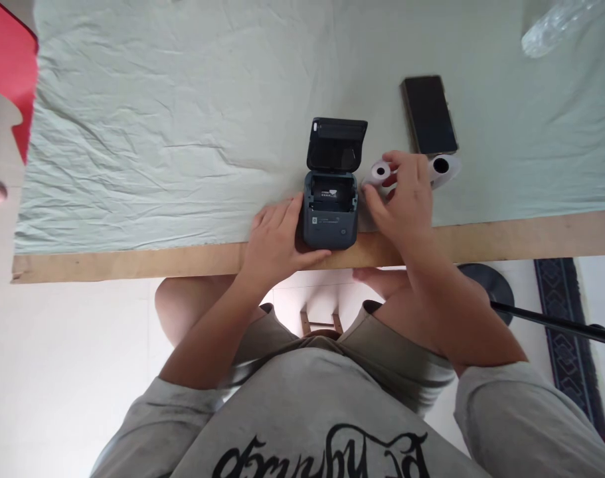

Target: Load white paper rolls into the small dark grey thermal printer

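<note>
A small dark grey printer point(331, 216) sits near the table's front edge with its black lid point(337, 143) flipped up and the paper bay showing. My left hand point(275, 236) rests against its left side, gripping the body. My right hand point(404, 196) lies just right of the printer, its fingers closing on a white paper roll point(380, 172). A second white paper roll point(442, 166) lies further right, partly behind my hand.
A black phone point(428, 114) lies face up behind the rolls. Pale green cloth point(182, 133) covers the table, with a bare wooden edge point(133, 262) in front. Clear plastic wrap point(556, 26) sits at the far right corner. A red object point(8, 66) stands at the left.
</note>
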Motion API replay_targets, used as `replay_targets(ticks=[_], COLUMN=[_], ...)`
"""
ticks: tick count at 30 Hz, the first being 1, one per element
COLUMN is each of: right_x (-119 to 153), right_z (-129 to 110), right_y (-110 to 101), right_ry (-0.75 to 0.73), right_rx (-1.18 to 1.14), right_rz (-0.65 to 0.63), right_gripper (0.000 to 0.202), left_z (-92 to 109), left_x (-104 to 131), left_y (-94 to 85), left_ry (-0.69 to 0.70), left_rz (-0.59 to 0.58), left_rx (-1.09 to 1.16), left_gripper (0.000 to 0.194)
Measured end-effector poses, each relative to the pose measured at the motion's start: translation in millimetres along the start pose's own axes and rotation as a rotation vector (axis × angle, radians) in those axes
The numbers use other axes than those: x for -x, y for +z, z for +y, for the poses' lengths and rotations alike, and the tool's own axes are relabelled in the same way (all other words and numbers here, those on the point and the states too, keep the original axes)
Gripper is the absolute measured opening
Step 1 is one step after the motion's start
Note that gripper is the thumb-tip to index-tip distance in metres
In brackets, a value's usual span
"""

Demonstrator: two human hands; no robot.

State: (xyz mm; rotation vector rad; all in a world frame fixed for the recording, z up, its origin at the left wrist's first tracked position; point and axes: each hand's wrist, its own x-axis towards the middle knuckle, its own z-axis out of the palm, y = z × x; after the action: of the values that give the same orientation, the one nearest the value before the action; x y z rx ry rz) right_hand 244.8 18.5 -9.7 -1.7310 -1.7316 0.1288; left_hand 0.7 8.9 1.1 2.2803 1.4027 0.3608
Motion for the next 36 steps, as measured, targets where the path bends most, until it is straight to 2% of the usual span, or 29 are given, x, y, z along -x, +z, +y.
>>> replay_targets(ticks=[4, 11, 17, 22, 27, 32, 36], right_x=[-6.2, -5.8, -5.4, -4.6, -2.9, -3.1, -4.8], right_z=[6.1, 8.7, 13.4, 16.1, 18.0, 21.2, 18.1], right_y=[7.1, 8.0, 12.9, 12.4, 18.2, 20.0, 16.3], right_ry=[0.049, -0.019, -0.07, -0.057, -0.055, -0.042, -0.033], right_rx=[-0.038, -0.148, -0.164, -0.208, -0.138, -0.228, -0.199], right_rz=[-0.037, -0.192, -0.11, -0.169, -0.094, -0.091, -0.096], right_gripper=[0.032, 0.036, 0.032, 0.052, 0.036, 0.05, 0.03], left_z=[-0.2, 0.3, -0.6, 0.1, 1.2, 0.8, 0.8], left_x=[0.5, 0.8, 1.0, 0.9, -0.1, 0.0, 0.4], left_y=[0.3, -0.1, 0.5, -0.9, -2.2, -1.4, -1.7], left_ry=[0.01, 0.003, 0.011, 0.004, -0.012, -0.021, -0.013], left_rz=[0.005, 0.009, 0.019, 0.009, -0.005, -0.005, -0.009], left_rx=[0.012, 0.009, 0.001, 0.002, 0.011, 0.021, 0.017], left_gripper=[0.099, 0.1, 0.1, 0.098, 0.1, 0.101, 0.101])
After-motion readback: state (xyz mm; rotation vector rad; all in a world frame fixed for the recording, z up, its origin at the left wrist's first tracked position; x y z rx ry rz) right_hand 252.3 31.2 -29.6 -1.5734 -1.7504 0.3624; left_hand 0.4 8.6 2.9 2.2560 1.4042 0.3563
